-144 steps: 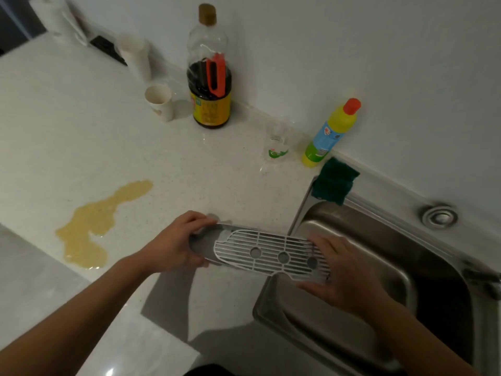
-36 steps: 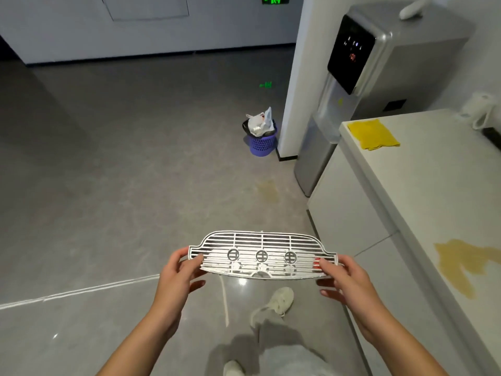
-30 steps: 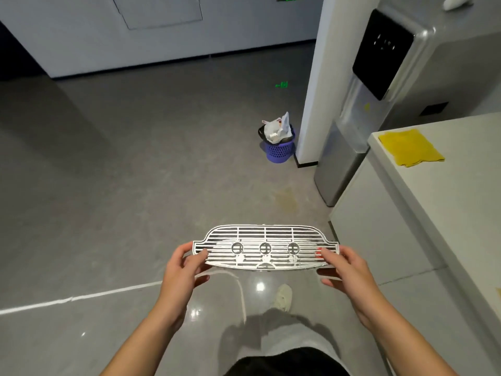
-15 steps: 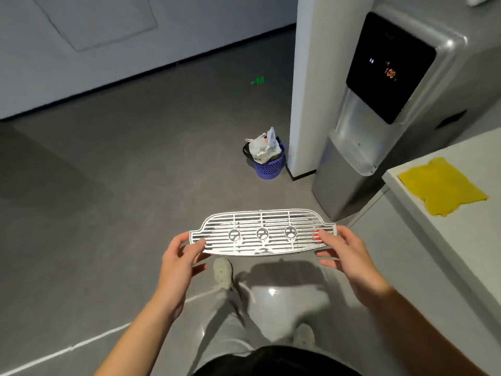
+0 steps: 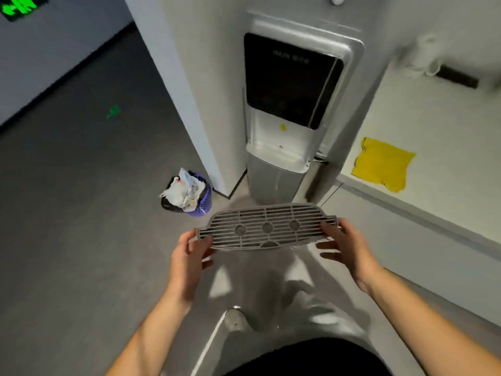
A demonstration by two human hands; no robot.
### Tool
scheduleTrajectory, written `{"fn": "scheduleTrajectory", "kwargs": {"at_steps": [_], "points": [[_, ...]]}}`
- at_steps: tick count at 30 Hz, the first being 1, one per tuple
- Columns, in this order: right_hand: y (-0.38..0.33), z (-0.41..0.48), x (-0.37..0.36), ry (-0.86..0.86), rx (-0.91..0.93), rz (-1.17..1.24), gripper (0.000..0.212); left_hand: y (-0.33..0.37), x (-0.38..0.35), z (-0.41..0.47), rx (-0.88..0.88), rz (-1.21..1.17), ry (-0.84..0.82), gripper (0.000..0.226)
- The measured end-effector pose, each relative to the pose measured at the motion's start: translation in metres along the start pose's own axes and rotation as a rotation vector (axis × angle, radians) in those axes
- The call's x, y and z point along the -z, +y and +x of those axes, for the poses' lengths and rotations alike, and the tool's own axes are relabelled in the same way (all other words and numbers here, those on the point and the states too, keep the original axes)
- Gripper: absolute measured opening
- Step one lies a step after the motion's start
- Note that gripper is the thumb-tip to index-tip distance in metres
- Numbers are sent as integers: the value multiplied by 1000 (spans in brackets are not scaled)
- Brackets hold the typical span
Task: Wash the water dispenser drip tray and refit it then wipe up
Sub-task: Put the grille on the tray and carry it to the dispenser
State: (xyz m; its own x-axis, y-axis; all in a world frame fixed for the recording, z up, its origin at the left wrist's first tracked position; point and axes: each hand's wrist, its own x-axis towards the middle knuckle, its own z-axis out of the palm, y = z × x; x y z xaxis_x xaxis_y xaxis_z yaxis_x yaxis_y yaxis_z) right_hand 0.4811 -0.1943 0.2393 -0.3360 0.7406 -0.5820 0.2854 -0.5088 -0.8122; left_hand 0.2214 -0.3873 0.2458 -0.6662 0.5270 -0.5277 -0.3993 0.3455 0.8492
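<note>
single head view looks steeply down, close over the water dispenser (image 5: pixel 287 126) front.

No legible text. Water dispenser (image 5: pixel 292 109) black panel carries a faint brand line near its top, too blurred to read. Green lit sign (image 5: pixel 20 5) on wall at 10 o'clock, symbols smeared, unreadable.

Purple waste basket (image 5: pixel 200 206) stuffed with rubbish on grey floor (image 5: pixel 67 213); green sign (image 5: pixel 19 5) on wall
</note>
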Motion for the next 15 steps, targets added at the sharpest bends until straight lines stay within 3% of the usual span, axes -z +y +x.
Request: {"fn": "scheduleTrajectory", "kwargs": {"at_steps": [8, 11, 15], "points": [[-8, 79, -24, 132, -75, 230, 24, 43, -35, 124, -31, 205, -132, 34], [-3, 120, -31, 145, -97, 292, 17, 53, -53, 169, 49, 187, -112, 38], [-1, 172, -36, 173, -141, 337, 27, 59, -79, 234, 128, 178, -127, 25]]}}
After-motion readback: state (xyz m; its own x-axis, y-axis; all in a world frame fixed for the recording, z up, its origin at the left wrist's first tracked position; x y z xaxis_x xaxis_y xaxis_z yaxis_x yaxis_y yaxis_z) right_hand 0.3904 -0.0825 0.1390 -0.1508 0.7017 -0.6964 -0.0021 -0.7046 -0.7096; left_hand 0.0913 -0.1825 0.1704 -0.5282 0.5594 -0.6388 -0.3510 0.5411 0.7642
